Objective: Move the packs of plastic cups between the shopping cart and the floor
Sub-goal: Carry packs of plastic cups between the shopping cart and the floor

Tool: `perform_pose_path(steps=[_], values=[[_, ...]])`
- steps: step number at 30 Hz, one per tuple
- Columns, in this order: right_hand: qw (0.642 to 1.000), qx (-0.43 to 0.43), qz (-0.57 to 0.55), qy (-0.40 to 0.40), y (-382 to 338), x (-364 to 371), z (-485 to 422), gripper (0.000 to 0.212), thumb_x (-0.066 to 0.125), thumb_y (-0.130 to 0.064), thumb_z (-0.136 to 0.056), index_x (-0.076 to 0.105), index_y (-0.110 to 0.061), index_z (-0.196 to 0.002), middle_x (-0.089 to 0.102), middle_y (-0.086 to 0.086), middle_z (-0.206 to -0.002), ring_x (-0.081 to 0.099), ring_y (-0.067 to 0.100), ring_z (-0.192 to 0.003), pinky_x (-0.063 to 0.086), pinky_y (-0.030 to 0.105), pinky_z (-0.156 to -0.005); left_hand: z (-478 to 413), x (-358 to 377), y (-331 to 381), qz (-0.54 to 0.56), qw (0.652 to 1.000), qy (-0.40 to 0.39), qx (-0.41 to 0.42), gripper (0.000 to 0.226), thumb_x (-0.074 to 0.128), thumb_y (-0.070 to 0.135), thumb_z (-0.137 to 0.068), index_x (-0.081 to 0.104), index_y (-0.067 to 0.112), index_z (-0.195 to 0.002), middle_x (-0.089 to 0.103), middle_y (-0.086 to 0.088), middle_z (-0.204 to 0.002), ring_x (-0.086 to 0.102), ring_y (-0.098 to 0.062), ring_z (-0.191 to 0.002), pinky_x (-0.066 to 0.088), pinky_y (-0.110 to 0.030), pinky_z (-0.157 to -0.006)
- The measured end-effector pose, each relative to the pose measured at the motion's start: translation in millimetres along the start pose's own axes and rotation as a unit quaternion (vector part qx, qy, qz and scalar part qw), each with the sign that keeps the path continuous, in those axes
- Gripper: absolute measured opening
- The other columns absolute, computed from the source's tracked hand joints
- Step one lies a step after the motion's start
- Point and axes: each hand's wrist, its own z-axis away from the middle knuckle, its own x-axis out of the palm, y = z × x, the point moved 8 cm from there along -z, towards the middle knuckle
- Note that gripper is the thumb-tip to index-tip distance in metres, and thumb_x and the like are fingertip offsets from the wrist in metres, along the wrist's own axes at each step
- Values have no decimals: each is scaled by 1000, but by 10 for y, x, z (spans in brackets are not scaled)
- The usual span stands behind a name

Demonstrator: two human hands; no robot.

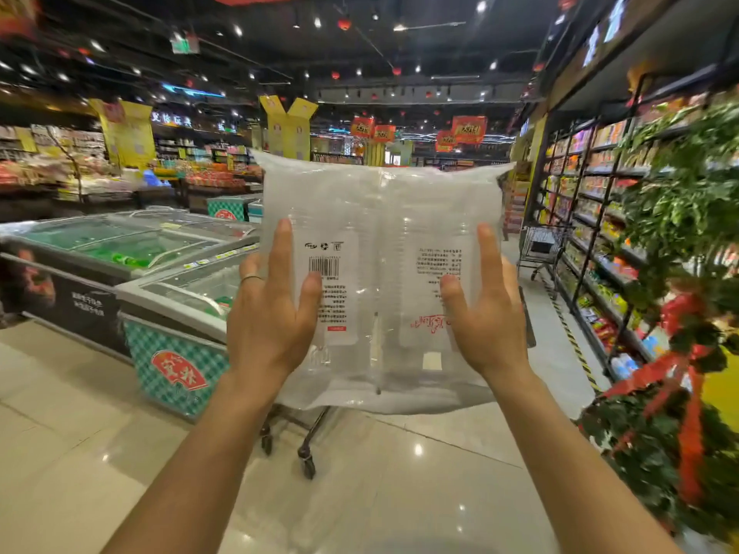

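I have the clear plastic pack of stacked transparent cups raised in front of me at chest height, well above the glossy beige tiled floor. The pack stands upright with its printed side towards me; the barcode and black text read upside down, and a seam runs down its middle.

My left grip is on the pack's left half, the back of the hand towards me. Its fingers are straight and spread, the thumb lies flat beside the barcode, and the finger with the thin ring sits at the pack's left edge. My right grip mirrors it on the right half, fingers straight, thumb flat on the film near the red lettering. Both grips are wide open and flat against the pack. I cannot tell whether any finger reaches round behind it.

Directly below the pack, the dark lower frame and castor wheels of the metal shopping cart show on the floor; the pack hides the basket.

To my left stands a row of glass-topped chest freezers with a teal checked end panel. Along my right run black metal shelves of coloured packets, with green foliage tied with red ribbon close beside me. A second wire cart stands further down that aisle.
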Motion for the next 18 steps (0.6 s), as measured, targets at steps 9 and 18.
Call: perform_pose_path(steps=[9, 18], values=[[1000, 16, 16, 20, 610, 726, -862, 68, 52, -40, -97, 13, -46, -152, 32, 2, -148, 39, 8, -115, 35, 30, -86, -935, 995, -339, 11, 1000, -18, 6, 68, 28, 58, -90, 2, 47, -152, 37, -19, -141, 52, -41, -109, 36, -40, -73], [1000, 9, -6, 30, 1467, 1336, -1583, 67, 53, -38, -97, 17, -40, -153, 38, 2, -141, 38, 1, -100, 35, 18, -73, -1582, 2060, -486, -9, 999, -28, 13, 68, 27, 55, -91, -1, 47, -152, 38, -22, -140, 51, -41, -109, 33, -40, -71]])
